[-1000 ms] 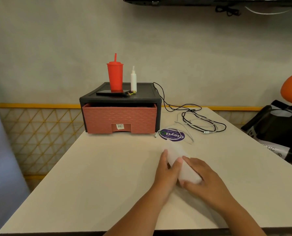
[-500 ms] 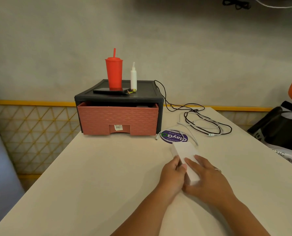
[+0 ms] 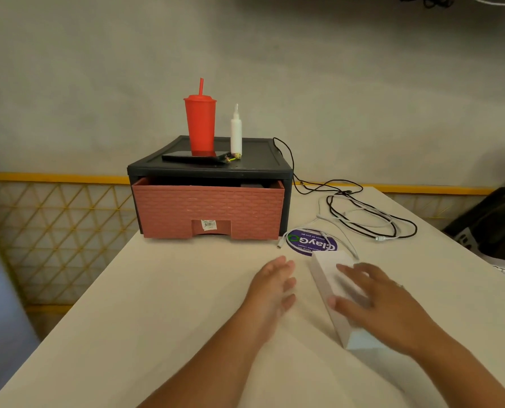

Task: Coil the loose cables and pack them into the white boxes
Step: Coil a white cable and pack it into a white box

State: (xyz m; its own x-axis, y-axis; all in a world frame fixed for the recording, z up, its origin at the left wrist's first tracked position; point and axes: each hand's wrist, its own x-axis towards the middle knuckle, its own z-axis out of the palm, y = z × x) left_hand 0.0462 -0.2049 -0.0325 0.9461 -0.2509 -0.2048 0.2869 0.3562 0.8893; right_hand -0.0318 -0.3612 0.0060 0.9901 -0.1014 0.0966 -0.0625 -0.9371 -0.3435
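Note:
A long white box [image 3: 327,278] lies on the table in front of me. My right hand [image 3: 374,301] rests on top of it, fingers spread and thumb against its left side. My left hand [image 3: 273,287] hovers just left of the box, fingers straight, holding nothing and apart from the box. Behind the box, a black cable [image 3: 348,207] and a white cable [image 3: 363,219] lie loose and tangled on the table at the right.
A black drawer unit with a pink drawer front [image 3: 210,210] stands at the back of the table, carrying a red cup [image 3: 200,122], a white bottle [image 3: 236,132] and a phone [image 3: 192,158]. A purple round sticker [image 3: 311,245] lies by the box. A black bag [image 3: 492,222] sits at the right.
My left hand has let go of the box and moved to the left. My right hand has shifted onto the top of the box.

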